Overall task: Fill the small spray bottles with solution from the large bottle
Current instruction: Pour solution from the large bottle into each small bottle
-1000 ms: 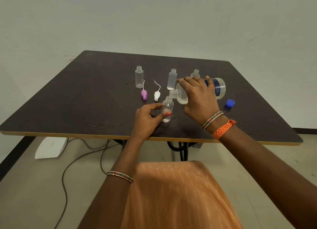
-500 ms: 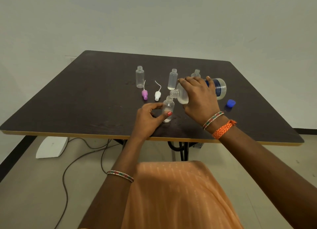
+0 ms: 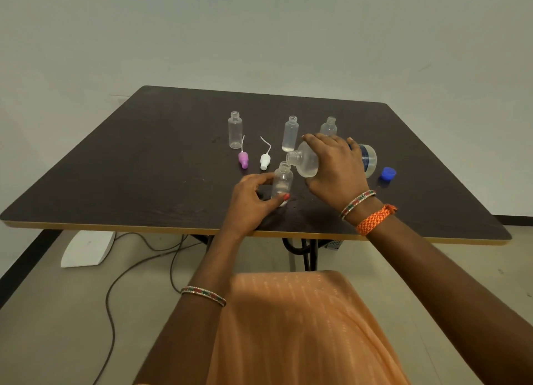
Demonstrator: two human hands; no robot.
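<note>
My right hand (image 3: 336,168) grips the large clear bottle (image 3: 307,161) with a blue label, tipped on its side with its open mouth just above a small clear bottle (image 3: 282,181). My left hand (image 3: 251,201) pinches that small bottle upright on the dark table (image 3: 129,168), thumb and fingers around its lower part. A little liquid shows at its bottom. Three more small open bottles stand behind: one at the left (image 3: 235,129), one in the middle (image 3: 290,134), one partly hidden behind my right hand (image 3: 328,126).
A purple spray cap (image 3: 243,158) and a white spray cap (image 3: 264,160), each with a thin tube, lie left of the pouring spot. A blue lid (image 3: 387,173) lies at the right. Cables and a white device (image 3: 86,249) are on the floor under the table.
Both hands and the bottles hold nearly the same pose; the large bottle stays tilted over the small one.
</note>
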